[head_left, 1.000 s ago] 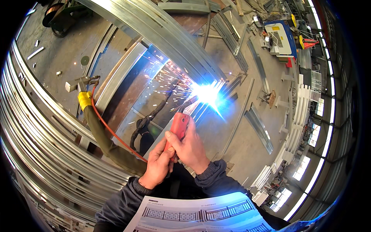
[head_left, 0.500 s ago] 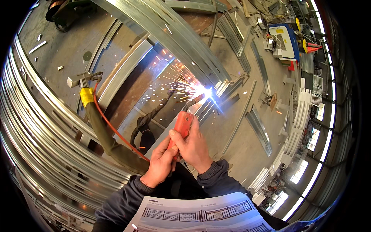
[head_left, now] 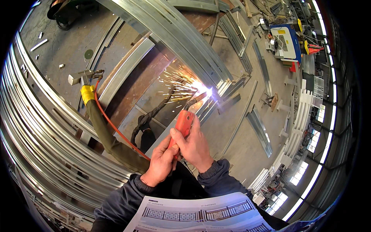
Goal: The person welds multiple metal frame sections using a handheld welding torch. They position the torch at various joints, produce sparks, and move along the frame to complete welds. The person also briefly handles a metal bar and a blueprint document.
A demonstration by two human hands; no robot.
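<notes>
Both hands are closed around the red handle of a welding torch. My left hand grips its lower end, with the thumb laid along the handle. Higher up, my right hand wraps it from the right side. The torch's dark, bent neck points up and right to a bright welding arc. That arc burns at the end of a bundle of galvanised steel tubes, throwing orange sparks leftward. Glare hides the exact spot where the tip meets the metal.
Long shiny tubes fill the left side. An olive, sleeve-like length with a yellow band stands beside a red hose. A black cable runs below the sparks. Printed sheets with railing drawings lie nearest me. A blue-and-white machine stands far right.
The arc's glare has shrunk, and the blue glow on the metal behind it has faded. The spark spray is tighter and more orange. Both hands and the torch have hardly moved.
</notes>
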